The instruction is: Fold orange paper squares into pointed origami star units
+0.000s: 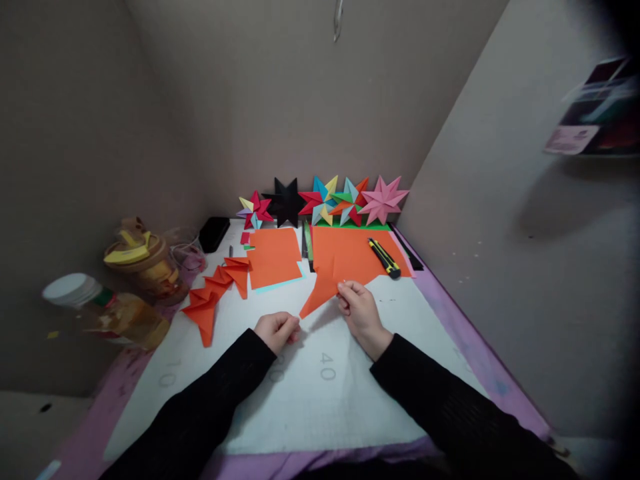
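Note:
Between my hands is a piece of folded orange paper, pointed at its lower left end. My right hand pinches its right edge between thumb and fingers. With fingers curled, my left hand is closed at the paper's lower tip, thumb and forefinger together there. Several folded orange paper pieces lie in a row to the left. Behind my hands are a stack of orange sheets and a larger orange sheet, its front partly hidden by the folded piece.
A yellow-and-black utility knife rests on the larger sheet. Several paper stars lean on the back wall. At left stand a white-capped bottle, a brown cup, a clear cup and a black phone-like object. A numbered white mat covers the table.

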`<state>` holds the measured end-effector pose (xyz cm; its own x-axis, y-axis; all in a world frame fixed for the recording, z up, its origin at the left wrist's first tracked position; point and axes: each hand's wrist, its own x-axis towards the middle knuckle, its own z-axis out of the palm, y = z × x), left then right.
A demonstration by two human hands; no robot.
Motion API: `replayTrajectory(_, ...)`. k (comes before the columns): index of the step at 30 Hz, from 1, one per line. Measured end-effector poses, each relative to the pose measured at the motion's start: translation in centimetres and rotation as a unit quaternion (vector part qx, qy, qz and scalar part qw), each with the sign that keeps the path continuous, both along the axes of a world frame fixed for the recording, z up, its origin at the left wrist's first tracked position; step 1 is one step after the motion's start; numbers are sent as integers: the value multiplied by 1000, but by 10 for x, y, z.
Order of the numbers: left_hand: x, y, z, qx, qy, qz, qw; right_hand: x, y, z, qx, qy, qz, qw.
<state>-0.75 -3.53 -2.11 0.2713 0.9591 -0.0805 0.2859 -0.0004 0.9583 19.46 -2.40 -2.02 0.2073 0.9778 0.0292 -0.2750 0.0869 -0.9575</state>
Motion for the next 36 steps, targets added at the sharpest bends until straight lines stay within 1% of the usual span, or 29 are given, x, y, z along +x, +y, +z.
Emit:
replayTrajectory(4, -1, 3, -1, 27, -20, 25, 999, -3, -4, -1, -4, -18, 11, 1000)
replayTrajectory(6, 0, 3, -1, 45, -38, 32, 998, -11, -10, 0, -10, -45, 36, 998)
replayTrajectory(8, 1, 2, -1, 40, -42, 27, 998, -19, -16, 0, -14, -80, 76, 994)
replayTrajectory(11, 1, 0, 0, 23, -15, 19, 999, -29, -22, 2, -7, -75, 132, 988)
replayTrajectory(13, 1, -1, 1, 33, 11, 11, 999, -32, -23, 1, -1, -55, 161, 985)
replayTrajectory(15, 2, -2, 1, 45, 34, -1, 998, -34, -23, 0, -7, -46, 174, 984)
replayTrajectory(17, 3, -4, 1, 45, 51, -12, 998, -33, -23, -1, -21, -39, 162, 986)
replayTrajectory(22, 6, -6, 5, 24, 50, -16, 998, -28, -18, 2, -50, 24, 79, 995)
replayTrajectory(27, 1, -4, 7, 43, 81, -10, 996, -10, -5, 2, -56, 46, 28, 997)
replayTrajectory(30, -2, -1, 5, 46, 70, -4, 996, 0, 2, 1, -53, 51, 9, 997)
replayTrajectory(31, -3, 1, 3, 44, 62, 1, 997, 2, 3, 1, -53, 50, 16, 997)
replayTrajectory(33, -4, 3, 2, 41, 52, 15, 998, 1, 1, 1, -60, 44, 57, 996)
replayTrajectory(35, -4, 6, 1, 34, 25, 35, 998, -4, -4, 1, -74, 33, 122, 989)
replayTrajectory(36, -3, 7, 1, 29, -8, 47, 998, -7, -7, 2, -81, 25, 160, 984)
